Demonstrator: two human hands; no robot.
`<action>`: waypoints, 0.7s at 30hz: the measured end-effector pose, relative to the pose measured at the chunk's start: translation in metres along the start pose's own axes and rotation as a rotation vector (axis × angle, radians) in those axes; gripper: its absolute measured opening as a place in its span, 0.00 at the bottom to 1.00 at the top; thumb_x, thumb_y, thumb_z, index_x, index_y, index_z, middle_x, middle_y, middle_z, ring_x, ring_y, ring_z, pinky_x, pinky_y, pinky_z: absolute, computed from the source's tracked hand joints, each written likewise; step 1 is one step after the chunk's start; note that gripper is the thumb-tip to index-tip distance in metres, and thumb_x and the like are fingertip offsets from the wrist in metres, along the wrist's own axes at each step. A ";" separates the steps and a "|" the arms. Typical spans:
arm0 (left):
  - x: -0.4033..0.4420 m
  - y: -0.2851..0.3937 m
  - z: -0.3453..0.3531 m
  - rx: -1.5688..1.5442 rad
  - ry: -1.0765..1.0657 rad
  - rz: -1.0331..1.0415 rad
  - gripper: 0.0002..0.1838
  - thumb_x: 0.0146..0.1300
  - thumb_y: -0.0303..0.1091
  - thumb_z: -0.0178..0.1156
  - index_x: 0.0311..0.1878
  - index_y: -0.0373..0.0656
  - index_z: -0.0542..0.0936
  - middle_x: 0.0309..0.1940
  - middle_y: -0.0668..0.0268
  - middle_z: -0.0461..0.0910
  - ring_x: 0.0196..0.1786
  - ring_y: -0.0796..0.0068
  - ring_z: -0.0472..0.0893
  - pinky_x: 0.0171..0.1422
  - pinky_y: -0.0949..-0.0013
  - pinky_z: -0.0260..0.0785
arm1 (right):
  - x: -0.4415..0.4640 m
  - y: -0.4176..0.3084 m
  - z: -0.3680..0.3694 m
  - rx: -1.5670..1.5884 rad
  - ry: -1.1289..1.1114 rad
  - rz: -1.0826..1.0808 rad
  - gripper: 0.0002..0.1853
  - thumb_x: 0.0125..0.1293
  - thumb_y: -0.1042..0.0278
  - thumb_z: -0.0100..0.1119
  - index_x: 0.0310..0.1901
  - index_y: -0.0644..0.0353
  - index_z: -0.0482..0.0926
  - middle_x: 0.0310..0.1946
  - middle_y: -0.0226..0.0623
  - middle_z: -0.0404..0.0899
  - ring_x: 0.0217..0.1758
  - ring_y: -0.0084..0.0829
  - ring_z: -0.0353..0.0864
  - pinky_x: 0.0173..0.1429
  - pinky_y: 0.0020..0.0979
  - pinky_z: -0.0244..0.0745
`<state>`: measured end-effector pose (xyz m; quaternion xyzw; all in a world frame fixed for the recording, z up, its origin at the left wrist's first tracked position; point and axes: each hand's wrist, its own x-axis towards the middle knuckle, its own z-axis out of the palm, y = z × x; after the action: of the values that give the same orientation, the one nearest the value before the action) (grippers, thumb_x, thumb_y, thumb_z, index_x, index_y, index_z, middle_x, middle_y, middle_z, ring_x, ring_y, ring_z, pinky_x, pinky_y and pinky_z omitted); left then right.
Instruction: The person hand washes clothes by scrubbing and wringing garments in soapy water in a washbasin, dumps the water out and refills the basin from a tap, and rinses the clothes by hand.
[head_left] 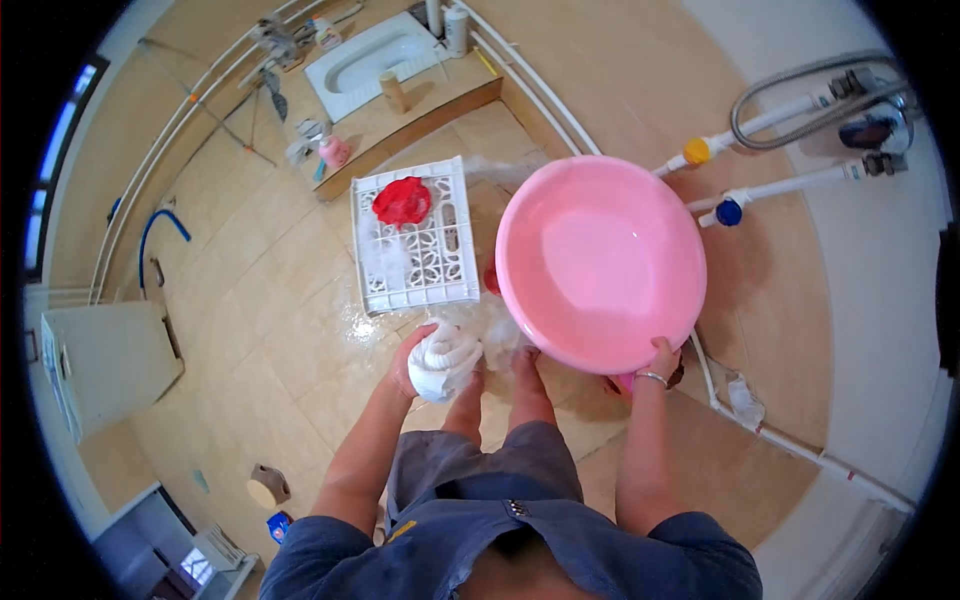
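Note:
A bunched, twisted white cloth (445, 362) sits in my left hand (408, 358), whose fingers curl around its side. With my right hand (660, 362) I grip the near right rim of a large pink basin (600, 250), thumb over the edge. The basin's inside faces me, and I see only its bare pink bottom. Just ahead of the cloth lies a white plastic crate (465, 245), its lattice face up. On it rests a crumpled-looking red item (402, 202) whose kind I cannot make out. Something red shows partly behind the basin's left side.
Wet tiled floor (300, 350) surrounds my feet. A squat toilet (372, 62) is set in a raised step ahead, with a pink bottle (334, 152) at its edge. Pipes with a yellow valve (696, 151) and a blue valve (728, 212) run along the right wall. A white cabinet (110, 360) stands left.

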<state>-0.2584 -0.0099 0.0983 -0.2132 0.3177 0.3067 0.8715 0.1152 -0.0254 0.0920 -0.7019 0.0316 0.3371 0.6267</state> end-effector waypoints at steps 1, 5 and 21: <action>0.001 -0.002 0.008 0.017 0.004 -0.007 0.19 0.57 0.43 0.41 0.44 0.41 0.71 0.40 0.56 0.74 0.44 0.56 0.73 0.49 0.50 0.64 | 0.018 0.010 -0.005 0.001 0.020 -0.030 0.28 0.40 0.79 0.52 0.49 0.69 0.63 0.43 0.43 0.68 0.43 0.38 0.70 0.45 0.35 0.69; 0.015 -0.015 0.038 0.080 -0.070 -0.067 0.20 0.57 0.43 0.41 0.46 0.40 0.70 0.40 0.55 0.74 0.44 0.56 0.73 0.49 0.51 0.65 | 0.107 0.049 -0.043 -0.320 -0.058 -0.120 0.29 0.48 0.65 0.59 0.50 0.71 0.62 0.45 0.45 0.68 0.45 0.37 0.70 0.48 0.34 0.66; 0.122 -0.083 0.123 0.096 -0.066 -0.049 0.14 0.57 0.37 0.44 0.41 0.39 0.71 0.34 0.59 0.75 0.39 0.63 0.75 0.46 0.59 0.68 | 0.108 -0.165 0.130 -1.447 -0.296 -0.935 0.22 0.52 0.51 0.52 0.40 0.61 0.66 0.31 0.52 0.74 0.34 0.48 0.74 0.38 0.41 0.68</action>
<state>-0.0769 0.0489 0.1165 -0.1688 0.2978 0.2767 0.8979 0.2189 0.1674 0.1803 -0.8174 -0.5631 0.0704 0.0991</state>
